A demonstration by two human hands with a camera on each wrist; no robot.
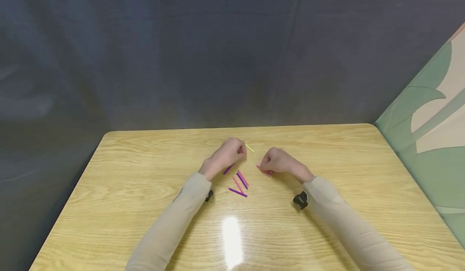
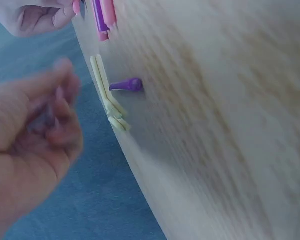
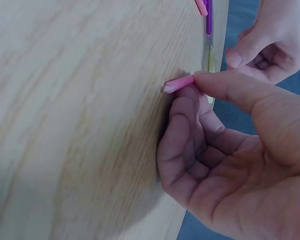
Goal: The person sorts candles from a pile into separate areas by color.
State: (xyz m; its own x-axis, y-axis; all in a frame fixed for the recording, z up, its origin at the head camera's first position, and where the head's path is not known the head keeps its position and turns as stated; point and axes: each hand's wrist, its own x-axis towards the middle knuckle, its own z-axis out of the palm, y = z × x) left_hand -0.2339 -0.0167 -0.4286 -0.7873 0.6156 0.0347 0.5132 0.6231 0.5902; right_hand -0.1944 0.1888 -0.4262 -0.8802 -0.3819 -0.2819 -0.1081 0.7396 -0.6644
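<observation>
In the head view, a dark curtain (image 1: 232, 53) hangs at 12 o'clock beyond the wooden table (image 1: 127, 202), over which two pale sleeves (image 1: 170, 222) reach from 7 and 5 o'clock. The left hand (image 1: 227, 152), its fingers loosely curled round nothing visible, hovers with yellow sticks (image 1: 250, 148) at its 3 o'clock and a purple stick (image 1: 229, 169) at its 6, while the right hand (image 1: 279, 160) pinches a pink stick (image 3: 181, 83) between thumb and fingers at its 8. At the left hand's 5 o'clock, two pink sticks (image 1: 244, 178) and two purple sticks (image 1: 237, 192) lie close together.
</observation>
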